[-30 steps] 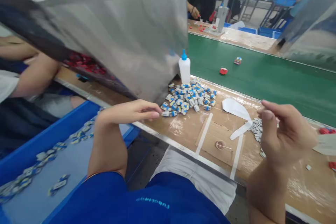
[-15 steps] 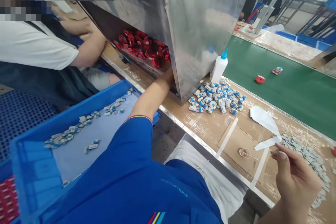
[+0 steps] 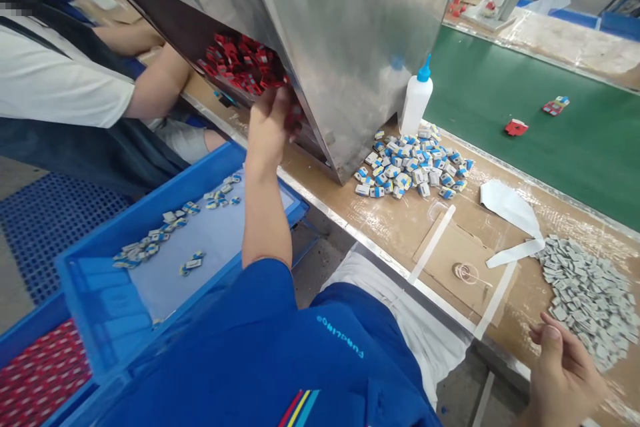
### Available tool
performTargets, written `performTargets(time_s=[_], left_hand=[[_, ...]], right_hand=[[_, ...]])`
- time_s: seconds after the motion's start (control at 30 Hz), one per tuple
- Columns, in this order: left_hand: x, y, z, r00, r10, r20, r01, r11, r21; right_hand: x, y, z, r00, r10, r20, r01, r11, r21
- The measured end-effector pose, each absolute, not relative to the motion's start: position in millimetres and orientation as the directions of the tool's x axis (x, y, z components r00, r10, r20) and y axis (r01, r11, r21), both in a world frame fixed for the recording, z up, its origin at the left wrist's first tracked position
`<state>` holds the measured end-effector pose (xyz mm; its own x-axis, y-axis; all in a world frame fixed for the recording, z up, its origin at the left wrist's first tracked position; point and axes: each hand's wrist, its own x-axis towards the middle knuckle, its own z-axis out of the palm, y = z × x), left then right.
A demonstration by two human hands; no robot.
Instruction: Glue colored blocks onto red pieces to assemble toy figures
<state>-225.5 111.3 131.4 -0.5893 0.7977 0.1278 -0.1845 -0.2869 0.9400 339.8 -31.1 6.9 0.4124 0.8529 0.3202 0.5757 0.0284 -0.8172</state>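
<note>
A blue tray [image 3: 150, 203] holds scattered blue-and-white parts [image 3: 167, 225]. The left hand [image 3: 269, 130] reaches under a steel hopper [image 3: 340, 33] to red parts [image 3: 240, 63], its grip among them (whether clamped, the fingers hide). On the wooden surface [image 3: 320, 195] sits a blue-and-white pile [image 3: 410, 170]; the right hand [image 3: 565, 380], grip loosely apart, hovers just beside grey pieces [image 3: 590, 300].
</note>
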Motion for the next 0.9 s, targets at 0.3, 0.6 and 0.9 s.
performTargets(time_s=[0.3,0.6,0.9], left_hand=[[-138,24,85,-0.056,0.998,-0.032,-0.367,0.009,0.930],[-23,62,36,0.413,0.874,-0.255,-0.423,0.433,0.796],[8,64,14,0.479,0.826,-0.298,-0.402,0.508,0.761]], right_hand=[[320,-20,-14,0.505,0.841,0.193,0.450,-0.066,-0.890],[305,-30,-13,0.523,0.831,0.190,0.532,-0.144,-0.835],[295,-29,-10,0.510,0.838,0.191,0.588,-0.178,-0.789]])
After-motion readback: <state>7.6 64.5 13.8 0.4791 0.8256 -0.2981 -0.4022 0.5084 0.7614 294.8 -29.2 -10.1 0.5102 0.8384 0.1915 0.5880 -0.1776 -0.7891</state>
